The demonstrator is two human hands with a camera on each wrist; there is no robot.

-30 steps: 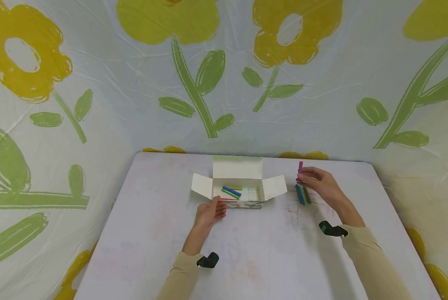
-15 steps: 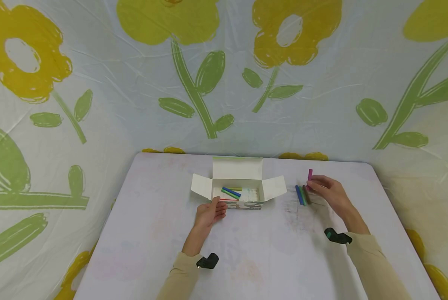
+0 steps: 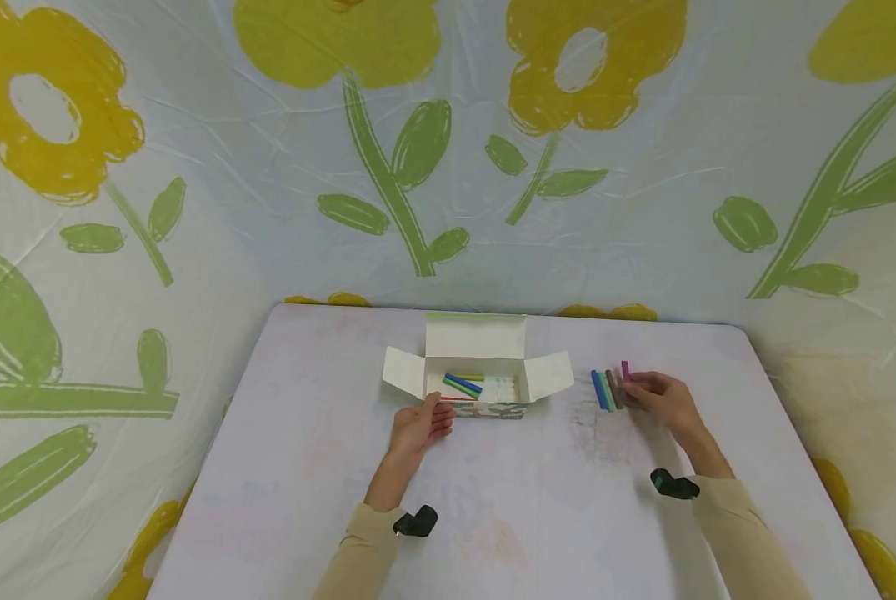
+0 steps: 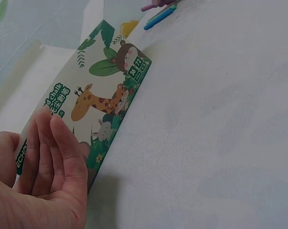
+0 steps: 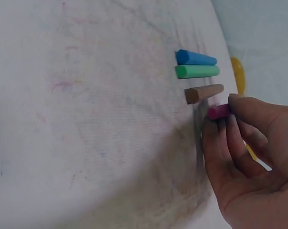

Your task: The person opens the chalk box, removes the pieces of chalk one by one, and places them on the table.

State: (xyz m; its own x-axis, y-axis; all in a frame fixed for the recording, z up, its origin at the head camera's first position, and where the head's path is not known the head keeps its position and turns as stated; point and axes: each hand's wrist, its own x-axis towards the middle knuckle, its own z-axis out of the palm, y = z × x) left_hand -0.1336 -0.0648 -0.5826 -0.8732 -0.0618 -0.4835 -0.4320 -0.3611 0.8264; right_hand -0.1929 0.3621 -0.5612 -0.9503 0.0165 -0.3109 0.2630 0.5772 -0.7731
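My right hand (image 3: pixel 665 400) pinches a magenta stick of chalk (image 5: pixel 218 112) between thumb and fingers, low over the table at the right. Just left of it lie a brown chalk (image 5: pixel 203 93), a green chalk (image 5: pixel 198 71) and a blue chalk (image 5: pixel 196 57), side by side. In the middle stands a chalk box (image 3: pixel 488 410) with its flaps spread and animals printed on its front. My left hand (image 3: pixel 417 429) grips the box's front wall near its left end, thumb over the rim and fingers outside. Inside the box, blue, green, olive and red sticks show; some white ones lie at the right.
The white table (image 3: pixel 493 517) carries faint chalk smudges around the loose sticks. A flowered cloth (image 3: pixel 267 208) hangs behind the table and along its sides. The box's side flap (image 3: pixel 548 375) sticks out toward the row of chalk.
My right hand has moved right and down with the magenta chalk, from above the row to the right of the brown stick. My left hand and the box have stayed put.
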